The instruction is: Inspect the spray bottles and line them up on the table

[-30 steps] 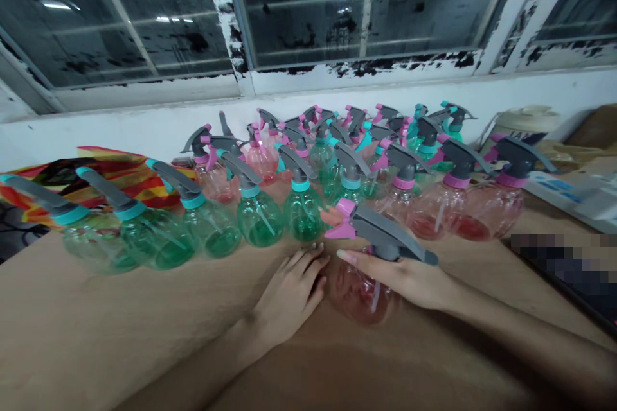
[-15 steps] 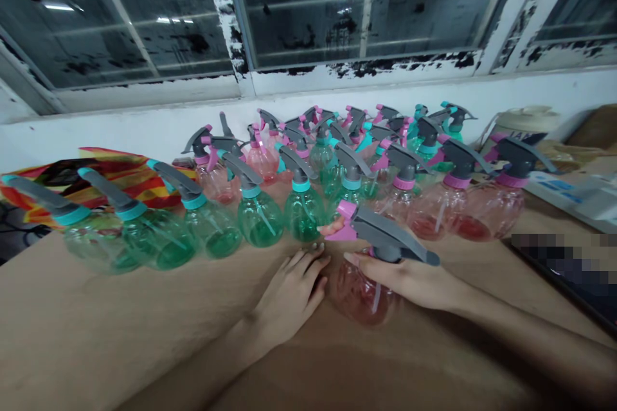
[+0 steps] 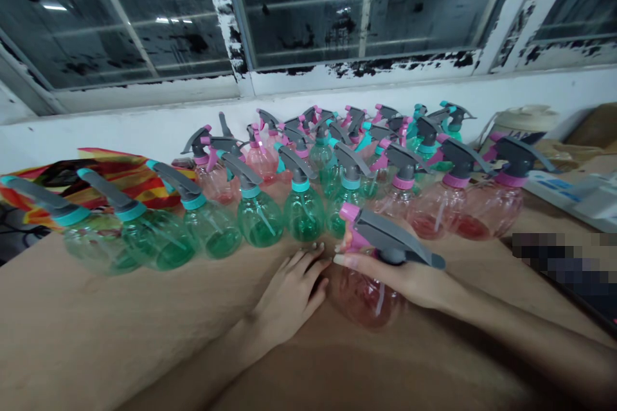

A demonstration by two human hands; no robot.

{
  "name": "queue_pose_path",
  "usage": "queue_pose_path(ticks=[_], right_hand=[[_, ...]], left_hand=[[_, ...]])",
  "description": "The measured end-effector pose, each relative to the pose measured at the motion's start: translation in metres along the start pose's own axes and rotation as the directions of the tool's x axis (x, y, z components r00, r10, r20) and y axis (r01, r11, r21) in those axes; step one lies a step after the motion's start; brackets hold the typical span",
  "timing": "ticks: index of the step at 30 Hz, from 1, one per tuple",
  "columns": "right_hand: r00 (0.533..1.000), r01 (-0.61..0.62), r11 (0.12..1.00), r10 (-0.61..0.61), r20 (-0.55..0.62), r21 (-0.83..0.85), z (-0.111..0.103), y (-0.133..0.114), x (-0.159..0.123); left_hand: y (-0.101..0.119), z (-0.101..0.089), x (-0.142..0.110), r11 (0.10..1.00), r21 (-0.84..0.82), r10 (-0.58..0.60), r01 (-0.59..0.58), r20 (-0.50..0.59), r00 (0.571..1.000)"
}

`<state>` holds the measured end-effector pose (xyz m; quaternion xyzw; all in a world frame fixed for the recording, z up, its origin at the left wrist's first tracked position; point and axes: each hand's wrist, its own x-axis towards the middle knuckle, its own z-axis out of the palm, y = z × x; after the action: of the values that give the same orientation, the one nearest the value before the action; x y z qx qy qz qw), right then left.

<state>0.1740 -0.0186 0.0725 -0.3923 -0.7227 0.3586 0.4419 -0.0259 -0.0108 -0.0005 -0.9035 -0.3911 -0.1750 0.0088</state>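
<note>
My right hand (image 3: 405, 276) is wrapped round the neck of a pink spray bottle (image 3: 364, 298), just below its grey head. The fingers curl over the pink trigger on the left side of the head. This bottle is clear pink plastic with a thin tube inside. To its left my left hand (image 3: 294, 289) lies palm down on the wooden table (image 3: 120, 340), fingers stretched out and holding nothing. Just beyond the hands stands a row of spray bottles, among them a green spray bottle (image 3: 304, 212) with a turquoise collar and a pink spray bottle (image 3: 441, 212).
Several more pink and green spray bottles (image 3: 263, 164) crowd behind the row, near the white wall (image 3: 120, 115). A red and yellow patterned bag (image 3: 139, 183) lies at the left. On the right are a blurred dark device (image 3: 569, 270) and a pale container (image 3: 525, 119).
My right fingers have closed further over the pink trigger, which now sits nearer the bottle's neck. The bottle's head has shifted slightly right and down. My left hand has stayed put.
</note>
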Motion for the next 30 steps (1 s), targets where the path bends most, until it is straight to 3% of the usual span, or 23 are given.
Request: queue_pose_path(ticks=[4, 12, 17, 23, 30], right_hand=[[0.998, -0.009, 1.000, 0.008, 0.069, 0.011, -0.003, -0.003, 0.001], [0.994, -0.074, 0.997, 0.072, 0.080, 0.017, -0.002, 0.004, -0.004], [0.995, -0.035, 0.999, 0.038, 0.092, -0.039, -0.006, -0.002, -0.002], [0.983, -0.066, 0.997, 0.061, 0.172, 0.026, -0.007, -0.008, 0.000], [0.994, 0.072, 0.997, -0.069, 0.079, -0.027, -0.006, -0.006, 0.000]], left_hand=[[0.000, 0.001, 0.000, 1.000, -0.007, -0.008, 0.008, 0.005, 1.000], [0.000, 0.001, 0.000, 1.000, -0.015, -0.019, 0.019, 0.012, 1.000], [-0.001, 0.002, 0.000, 1.000, -0.021, -0.020, 0.020, 0.013, 1.000], [-0.002, 0.004, -0.001, 0.999, -0.026, -0.020, 0.021, 0.018, 1.000], [-0.001, 0.000, 0.000, 1.000, -0.021, -0.016, 0.017, 0.035, 0.999]])
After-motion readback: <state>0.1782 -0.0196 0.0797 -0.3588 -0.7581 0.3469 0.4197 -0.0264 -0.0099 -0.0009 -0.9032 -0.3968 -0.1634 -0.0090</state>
